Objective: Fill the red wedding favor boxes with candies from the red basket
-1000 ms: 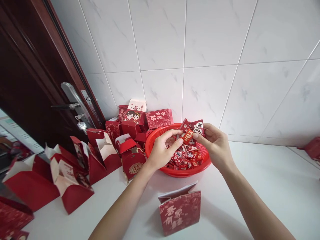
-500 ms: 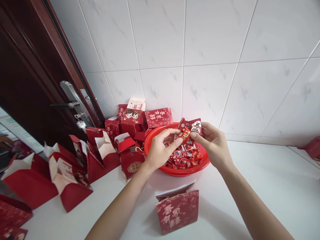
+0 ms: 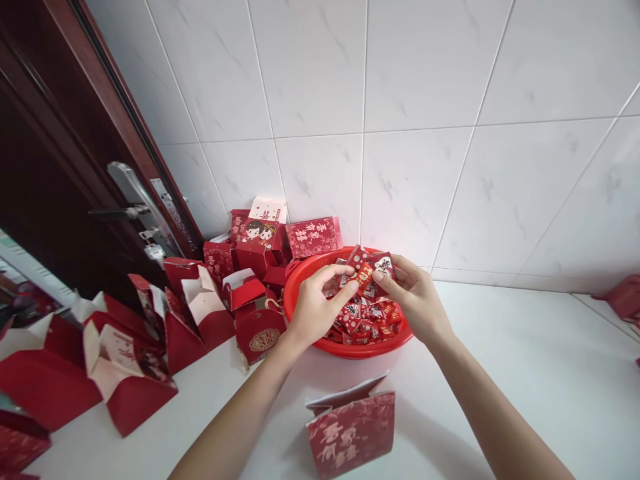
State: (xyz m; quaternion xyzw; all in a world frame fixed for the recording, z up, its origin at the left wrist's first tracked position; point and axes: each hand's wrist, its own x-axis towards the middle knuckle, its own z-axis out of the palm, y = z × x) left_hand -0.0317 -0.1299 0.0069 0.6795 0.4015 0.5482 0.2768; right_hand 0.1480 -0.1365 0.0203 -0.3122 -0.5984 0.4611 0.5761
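My left hand (image 3: 316, 303) is closed in a pinch over the basket, with a small orange-red wrapped candy (image 3: 364, 275) at its fingertips. Just beside it, my right hand (image 3: 419, 297) grips a dark red candy packet (image 3: 385, 263) with a white label. Another red packet (image 3: 358, 256) shows behind the small candy; which hand bears it I cannot tell. Below both hands is a red plastic basket (image 3: 336, 348) full of red-wrapped candies (image 3: 373, 327). A dark red gift box (image 3: 353, 437) with pale lettering stands open-topped in front of the basket, untouched.
Several open red boxes (image 3: 137, 400) line the left side of the white table (image 3: 480, 400). Closed boxes (image 3: 260, 247) are piled behind the basket's left, against the tiled wall (image 3: 415, 180). A dark door with a metal handle (image 3: 143, 200) stands at the left.
Both hands have lowered slightly toward the candies, and the dark red packet in my right hand has come down with them. The whole view has shifted a little.
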